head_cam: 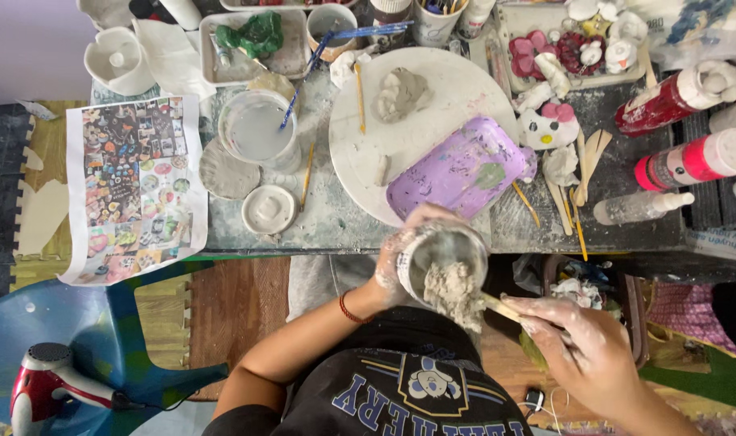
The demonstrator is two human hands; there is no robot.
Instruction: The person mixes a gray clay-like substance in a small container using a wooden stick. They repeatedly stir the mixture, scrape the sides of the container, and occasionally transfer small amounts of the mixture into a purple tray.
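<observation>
Clay-smeared fingers of the left hand (pixel 400 262) wrap closed around a small round cup (pixel 442 257) holding a grey lump of wet clay (pixel 453 292), held just off the near edge of the grey, splattered worktable (pixel 336 222); the right hand (pixel 582 343) pinches shut on a thin wooden stick (pixel 499 307) whose tip digs into the lump; the clay bulges over the cup's near rim, so a hard pry could likely tip it onto the dark printed shirt (pixel 416 387) below; slick fingers could also let the cup slide; just beyond, a purple plastic tray (pixel 461 169) overhangs a round white board (pixel 433 105), and a jolt of the cup might knock it.
</observation>
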